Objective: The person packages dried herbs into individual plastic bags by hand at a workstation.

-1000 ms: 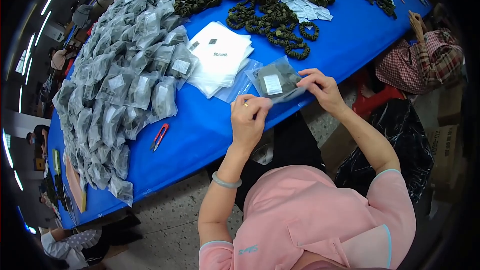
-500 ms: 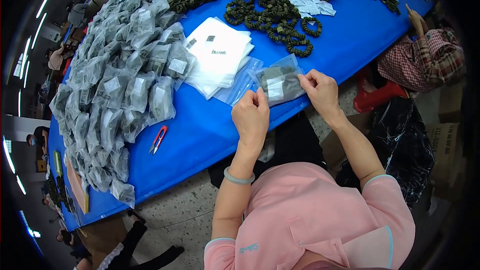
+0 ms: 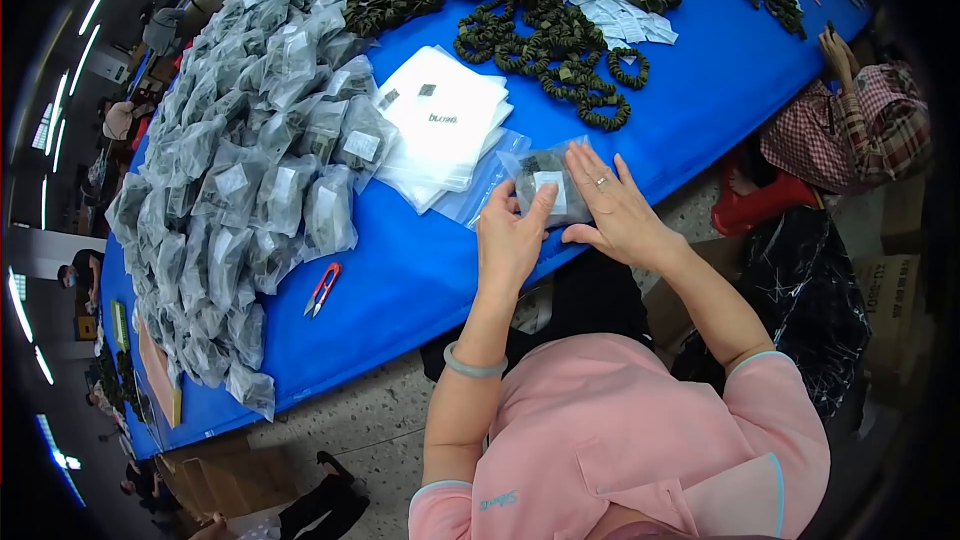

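Observation:
A clear plastic bag (image 3: 544, 162) with dark green contents and a white label lies at the table's near edge. My left hand (image 3: 512, 232) grips its left side, thumb on top near the label and fingers partly hidden beneath. Flat across the bag's right part rests my right hand (image 3: 622, 208), its fingers stretched out and a ring on one of them. Just beyond my left hand is a stack of flat printed plastic bags (image 3: 440, 125), with another clear bag (image 3: 480, 190) partly under the filled one.
Filled bags (image 3: 230, 180) form a large heap on the left of the blue table (image 3: 400, 285). Red-handled thread snips (image 3: 322, 289) lie beside it. Dark green scrunchies (image 3: 545, 45) and white labels (image 3: 630, 15) lie farther back. Another person's hand (image 3: 838, 52) is at the right edge.
My right hand has gone from pinching the bag's right edge to lying flat on it. My left thumb has moved onto the bag's top. The view has shifted slightly.

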Available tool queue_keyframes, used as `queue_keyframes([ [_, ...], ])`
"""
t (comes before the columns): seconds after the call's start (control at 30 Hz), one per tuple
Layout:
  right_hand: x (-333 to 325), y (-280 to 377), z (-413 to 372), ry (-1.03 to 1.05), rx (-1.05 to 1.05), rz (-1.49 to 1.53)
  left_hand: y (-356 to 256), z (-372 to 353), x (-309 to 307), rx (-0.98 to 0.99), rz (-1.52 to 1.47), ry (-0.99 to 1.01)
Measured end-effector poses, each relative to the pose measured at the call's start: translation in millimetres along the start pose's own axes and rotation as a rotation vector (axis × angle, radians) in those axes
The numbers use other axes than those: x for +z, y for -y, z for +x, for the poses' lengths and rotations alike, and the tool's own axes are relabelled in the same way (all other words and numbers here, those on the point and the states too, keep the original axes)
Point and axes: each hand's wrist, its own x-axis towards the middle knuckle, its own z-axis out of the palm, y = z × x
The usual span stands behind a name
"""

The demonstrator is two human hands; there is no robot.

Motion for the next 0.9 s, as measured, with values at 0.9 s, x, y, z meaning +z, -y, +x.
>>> queue_keyframes([
  [0.9,26.6,-219.7,116.8,0.045,0.786,0.574,11.6,87.5,-91.1,0.433,0.044,-0.424],
])
